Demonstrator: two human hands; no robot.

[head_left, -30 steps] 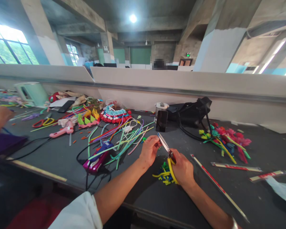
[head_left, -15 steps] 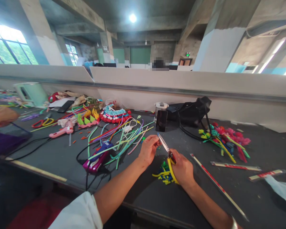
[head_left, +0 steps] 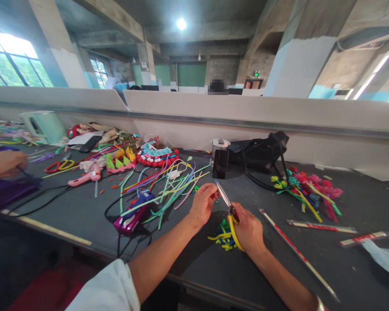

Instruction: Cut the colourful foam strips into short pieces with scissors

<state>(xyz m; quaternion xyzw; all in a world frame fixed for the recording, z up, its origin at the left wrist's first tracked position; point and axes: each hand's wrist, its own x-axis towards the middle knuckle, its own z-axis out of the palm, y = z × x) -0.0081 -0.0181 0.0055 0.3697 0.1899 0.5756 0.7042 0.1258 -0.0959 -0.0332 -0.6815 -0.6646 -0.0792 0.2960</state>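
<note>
My right hand (head_left: 248, 226) is wrapped around the handles of a pair of scissors (head_left: 224, 195), which have a yellow loop and point up and to the left. A tiny blue bit shows at the blade tips. Close beside those tips, my left hand (head_left: 203, 203) is closed in a pinch; what lies between its fingers is too small to make out. Below the scissors, on the dark table, is a pile of short yellow, green and blue cut pieces (head_left: 225, 237), partly covered by my right hand.
A phone (head_left: 220, 164) leans upright against a metal cup (head_left: 219, 143), near a black bag (head_left: 262, 151). Fuzzy coloured stems (head_left: 171, 190), a purple device (head_left: 132, 216) and a pink glue gun (head_left: 87, 175) lie left; fuzzy flowers (head_left: 324, 188) right. Another person's hand (head_left: 6, 164) holds purple material.
My hands and the scissors stay almost in place. At the far left, the other person's hand has shifted slightly down with the purple material.
</note>
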